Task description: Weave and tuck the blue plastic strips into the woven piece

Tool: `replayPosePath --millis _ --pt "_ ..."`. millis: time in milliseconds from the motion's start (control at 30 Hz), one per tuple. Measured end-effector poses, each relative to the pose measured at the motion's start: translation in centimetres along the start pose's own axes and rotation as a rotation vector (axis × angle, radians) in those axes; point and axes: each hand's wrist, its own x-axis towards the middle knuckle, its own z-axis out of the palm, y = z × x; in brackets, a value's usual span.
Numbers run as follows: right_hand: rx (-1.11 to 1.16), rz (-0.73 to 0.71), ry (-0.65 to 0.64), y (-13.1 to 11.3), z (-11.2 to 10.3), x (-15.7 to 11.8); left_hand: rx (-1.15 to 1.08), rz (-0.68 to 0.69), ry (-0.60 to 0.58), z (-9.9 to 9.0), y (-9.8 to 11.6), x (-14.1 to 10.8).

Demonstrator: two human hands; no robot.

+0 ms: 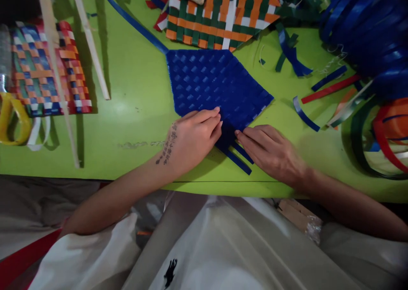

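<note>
A blue woven piece (204, 77), plaited from flat plastic strips, lies on the green table with a pointed right side. My left hand (197, 139) rests on its lower edge, fingers bent together and closed on the weave. At the lower right edge, my right hand (270, 154) has its thumb and fingertips closed at the weave, beside loose strip ends (239, 161) that stick out toward me. The fingertips partly hide what they pinch. From the upper left corner of the piece runs a long blue strip (134, 24).
An orange, green and white woven piece (207, 26) lies behind. At left are a multicoloured woven piece (35, 81), wooden sticks (92, 45) and yellow-handled scissors (24, 124). Strip scraps (290, 54), a blue strip bundle (360, 30) and coiled strips (357, 141) occupy the right.
</note>
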Motion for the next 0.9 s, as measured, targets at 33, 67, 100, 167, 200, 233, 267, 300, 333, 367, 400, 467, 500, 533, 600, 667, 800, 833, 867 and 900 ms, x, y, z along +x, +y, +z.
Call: replayPosePath --millis 33,67,100,167,200,233,267,300,333,367,400,467,500,533,600,667,800,833,867,900 --pt "-0.016 -0.003 0.004 0.0 0.1 -0.1 -0.008 -0.004 -0.004 0.0 0.0 0.0" --pt "-0.025 0.0 -0.003 0.0 0.2 -0.2 -0.015 -0.008 -0.006 0.0 0.0 0.0" --pt "-0.029 0.003 -0.013 0.0 0.3 -0.3 -0.018 -0.01 -0.003 0.0 0.0 0.0" --pt "-0.032 0.01 -0.026 0.1 0.3 -0.3 -0.02 -0.01 0.003 0.0 0.0 0.0" --pt "-0.032 0.018 -0.028 0.1 0.4 -0.3 -0.022 -0.009 0.004 0.0 0.0 0.0" --pt "-0.03 0.033 -0.026 0.1 0.4 -0.3 -0.025 -0.009 0.004 0.0 0.0 0.0" --pt "-0.027 0.053 -0.023 0.1 0.5 -0.2 -0.025 -0.012 0.0 0.0 0.0 0.0" --pt "-0.025 0.074 -0.02 0.1 0.5 -0.2 -0.023 -0.014 -0.003 0.0 0.0 0.0" --pt "-0.025 0.092 -0.018 0.0 0.5 -0.1 -0.019 -0.016 -0.007 0.0 0.1 0.0" --pt "-0.03 0.102 -0.013 0.0 0.5 0.0 -0.015 -0.017 -0.01 0.0 0.1 0.0" --pt "-0.038 0.104 -0.004 0.0 0.5 0.0 -0.011 -0.015 -0.011 0.0 0.1 0.0" --pt "-0.054 0.088 0.02 0.1 0.5 0.2 -0.01 -0.001 0.005 0.0 0.1 0.0" --pt "-0.055 0.08 0.029 0.1 0.6 0.2 -0.01 0.004 0.014 0.0 0.1 -0.1" --pt "-0.05 0.076 0.032 0.1 0.6 0.3 -0.009 0.004 0.021 0.0 0.1 -0.1" --pt "-0.023 0.09 0.02 0.2 0.6 0.5 0.002 -0.005 0.021 0.1 0.0 -0.1" --pt "0.015 0.13 -0.002 0.3 0.7 0.6 0.026 -0.015 0.018 0.1 0.0 -0.1" --pt "0.029 0.187 -0.004 0.1 0.5 0.8 0.06 0.001 0.039 0.1 0.0 -0.1" --pt "0.014 0.191 -0.001 0.1 0.5 0.8 0.06 0.012 0.045 0.1 0.0 -0.1" --pt "-0.004 0.192 -0.002 0.0 0.4 0.8 0.057 0.023 0.052 0.1 0.0 -0.1" --pt "-0.024 0.193 -0.004 -0.1 0.3 0.9 0.052 0.031 0.059 0.2 0.0 -0.1"
